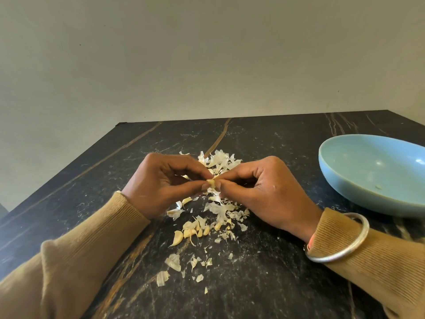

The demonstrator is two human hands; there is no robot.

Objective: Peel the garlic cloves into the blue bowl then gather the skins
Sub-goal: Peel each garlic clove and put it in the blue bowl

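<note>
**Both hands pinch one garlic clove above the skins**

Head view: A small pale yellow garlic clove [211,183] sits between the two hands, held above the middle of the dark, gold-veined stone table [264,284]. The left hand [161,183] pinches the clove's left side between thumb and forefinger, with its other fingers curled in toward the palm. The right hand [259,187] meets it from the other side. Its thumb and forefinger tips close narrowly on the clove's right side, and its remaining fingers are bent under. The fingertips of both hands touch the clove, and only its middle shows between them.

Thin, papery white garlic skins [218,161] lie heaped on the table just beyond the hands, toward the far edge. More of them are scattered under and in front of the hands. A cluster of cream-coloured unpeeled garlic cloves [195,230] lies near the middle of the table, between the two wrists. Loose flakes trail from it toward the near edge.

The round, shallow light blue bowl [358,171] stands at the table's right edge, well apart from the held clove and partly cut off by the frame. A small pale speck [377,187] rests on its inner wall.

Both arms wear ribbed tan sleeves [92,261], and a plain silver bangle [340,240] circles the right one.
</note>
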